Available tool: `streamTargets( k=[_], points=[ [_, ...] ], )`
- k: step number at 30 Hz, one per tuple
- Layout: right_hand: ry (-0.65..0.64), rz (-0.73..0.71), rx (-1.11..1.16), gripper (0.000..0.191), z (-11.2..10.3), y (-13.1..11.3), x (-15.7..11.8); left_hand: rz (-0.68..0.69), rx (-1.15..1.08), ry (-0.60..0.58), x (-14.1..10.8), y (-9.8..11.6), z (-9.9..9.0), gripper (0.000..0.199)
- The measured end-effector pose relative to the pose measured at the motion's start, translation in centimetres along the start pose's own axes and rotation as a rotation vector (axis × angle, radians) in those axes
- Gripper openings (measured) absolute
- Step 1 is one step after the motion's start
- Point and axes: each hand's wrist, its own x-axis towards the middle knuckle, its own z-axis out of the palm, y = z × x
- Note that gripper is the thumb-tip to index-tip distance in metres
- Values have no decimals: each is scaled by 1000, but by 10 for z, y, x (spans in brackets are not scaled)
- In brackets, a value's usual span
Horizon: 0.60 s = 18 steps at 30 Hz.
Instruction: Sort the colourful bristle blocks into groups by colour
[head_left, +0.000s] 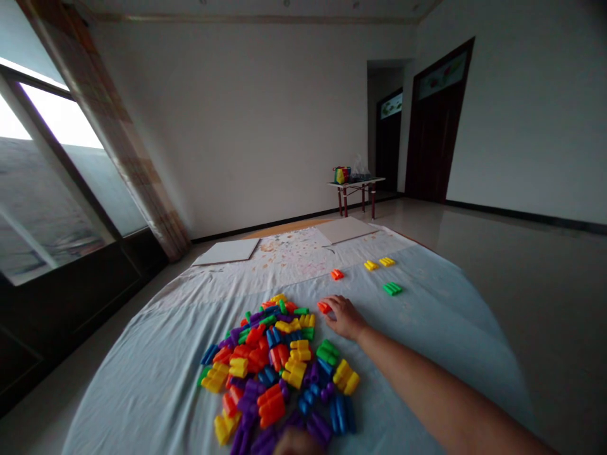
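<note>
Underneath the messy pile of glossy plastic blocks in orange, yellow, green, blue and purple (258,357), there's a wide pale blue cloth (156,354) running out on all sides. Way past the pile, off to the right, stands a small table with dark reddish legs (351,185). Closer in, but also beyond the pile, two flat light-coloured boards lie on the whitish patterned part of the cloth, one farther left (227,251), one farther right (348,231).

Hands-wise, the right hand (345,317) is just off the pile's far right edge, fingers bent and pinching one small ridged orange block (324,307). Can't tell if that block touches the cloth. The left hand (296,442) is a blur at the pile's near edge, so no idea what its fingers are doing.

Past the pile to the right sit four loose ones: a ridged orange block (337,274), two yellow blocks (370,265) (387,261) and a green block (392,289). Looks to me like a one-block-at-a-time handling step. Any move from that pinch calls for a light fingertip grip and a path clear of the loose pieces.
</note>
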Motion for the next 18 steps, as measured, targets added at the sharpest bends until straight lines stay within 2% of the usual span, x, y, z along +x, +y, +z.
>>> streamTargets(
  k=[2, 4, 6, 8, 11, 14, 16, 18],
  points=[
    [3, -6, 6, 39, 0, 0, -1, 9, -18, 43, 14, 5, 0, 34],
    [0, -21, 17, 39, 0, 1, -1, 17, -42, 120, 31, 6, -3, 41],
    [-2, -38, 30, 38, 0, 4, -1, 13, -67, 257, 49, 2, -7, 44],
    [11, -38, 47, 37, -1, 7, 0, -11, -60, 336, 62, -8, -11, 42],
    [38, -17, 59, 32, -3, 5, 5, -60, -17, 360, 69, -30, -15, 40],
    [54, -55, 78, 30, -6, -19, 13, -109, 37, 353, 67, -50, -16, 39],
    [34, -148, 130, 33, -6, -49, 18, -131, 63, 335, 66, -58, -16, 39],
    [-39, -275, 191, 37, -4, -83, 21, -144, 77, 310, 66, -62, -16, 40]
  ],
)
